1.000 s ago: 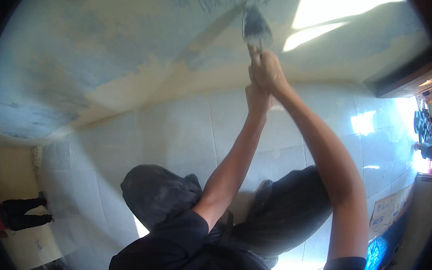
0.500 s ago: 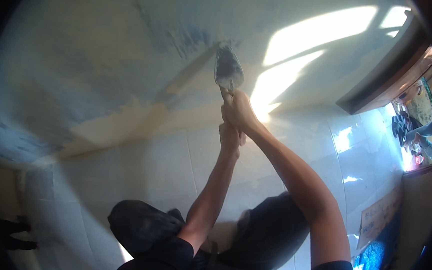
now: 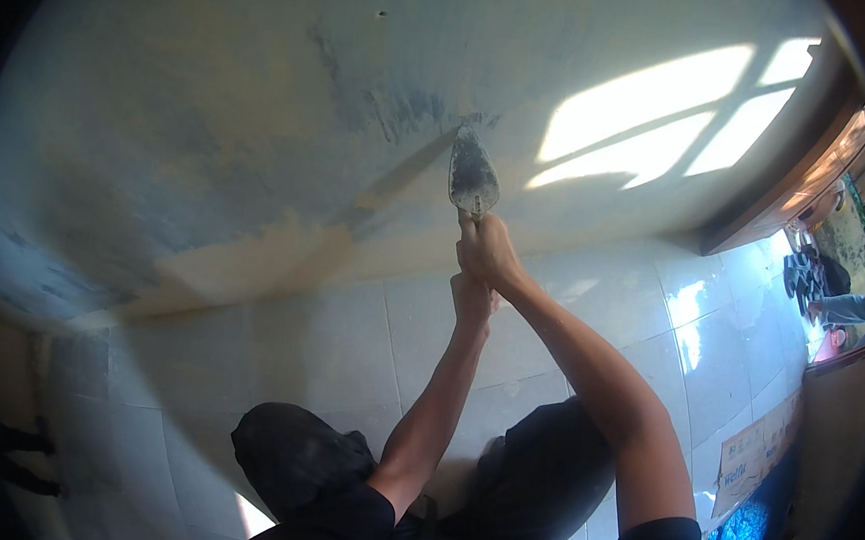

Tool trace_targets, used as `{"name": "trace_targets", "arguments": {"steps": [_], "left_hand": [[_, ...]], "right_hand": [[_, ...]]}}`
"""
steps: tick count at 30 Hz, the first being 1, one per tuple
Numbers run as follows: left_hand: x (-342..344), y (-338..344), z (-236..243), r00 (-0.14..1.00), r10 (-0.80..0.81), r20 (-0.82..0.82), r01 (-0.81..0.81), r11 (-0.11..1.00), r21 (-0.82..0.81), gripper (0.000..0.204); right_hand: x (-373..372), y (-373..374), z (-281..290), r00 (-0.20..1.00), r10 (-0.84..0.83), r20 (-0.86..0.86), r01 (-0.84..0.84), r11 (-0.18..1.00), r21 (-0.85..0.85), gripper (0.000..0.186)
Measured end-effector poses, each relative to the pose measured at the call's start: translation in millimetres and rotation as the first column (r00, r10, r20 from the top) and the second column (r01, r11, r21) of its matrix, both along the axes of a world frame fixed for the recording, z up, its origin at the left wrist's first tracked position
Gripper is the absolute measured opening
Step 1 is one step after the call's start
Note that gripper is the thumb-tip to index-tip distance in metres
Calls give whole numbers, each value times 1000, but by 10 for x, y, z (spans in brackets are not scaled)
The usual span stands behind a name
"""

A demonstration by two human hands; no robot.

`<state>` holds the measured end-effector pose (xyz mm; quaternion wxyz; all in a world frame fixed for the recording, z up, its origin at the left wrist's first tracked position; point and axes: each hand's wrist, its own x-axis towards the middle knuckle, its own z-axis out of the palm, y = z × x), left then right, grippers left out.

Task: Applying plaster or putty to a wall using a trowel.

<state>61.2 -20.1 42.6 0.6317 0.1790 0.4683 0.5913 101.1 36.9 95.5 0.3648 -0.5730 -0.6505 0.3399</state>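
Observation:
A pointed metal trowel (image 3: 475, 173), its blade smeared grey, has its tip at a dark scraped patch on the plastered wall (image 3: 260, 148). My right hand (image 3: 490, 249) is closed round the handle just behind the blade. Right below it my left hand (image 3: 472, 298) is closed too, gripping the rear of the handle, which the fingers mostly hide. Both arms reach forward over my bent knees. Patches of blue-grey and tan cover the wall around the blade.
Pale floor tiles (image 3: 337, 349) meet the wall's foot. On the right are a brown wooden frame (image 3: 778, 209), a flattened cardboard piece (image 3: 755, 458) and blue plastic sheeting (image 3: 740, 537). Beyond the doorway, footwear (image 3: 801, 278) lies near another person's leg (image 3: 848, 309).
The whole view has shifted, so wall, trowel and hands sit lower in the picture. The blade's tip stays by the same dark patch, and both hands keep their hold.

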Motion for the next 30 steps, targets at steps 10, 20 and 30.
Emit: {"name": "trace_targets", "arguments": {"steps": [10, 20, 30], "left_hand": [[59, 129, -164, 995, 46, 84, -54, 994, 96, 43], [-134, 266, -200, 998, -43, -54, 55, 968, 245, 41], [-145, 176, -105, 998, -56, 19, 51, 980, 194, 42]], "right_hand": [[-34, 37, 124, 999, -17, 40, 15, 999, 40, 47], [-147, 106, 230, 999, 25, 20, -27, 998, 65, 39], [-124, 30, 263, 999, 7, 31, -8, 1000, 28, 43]]}}
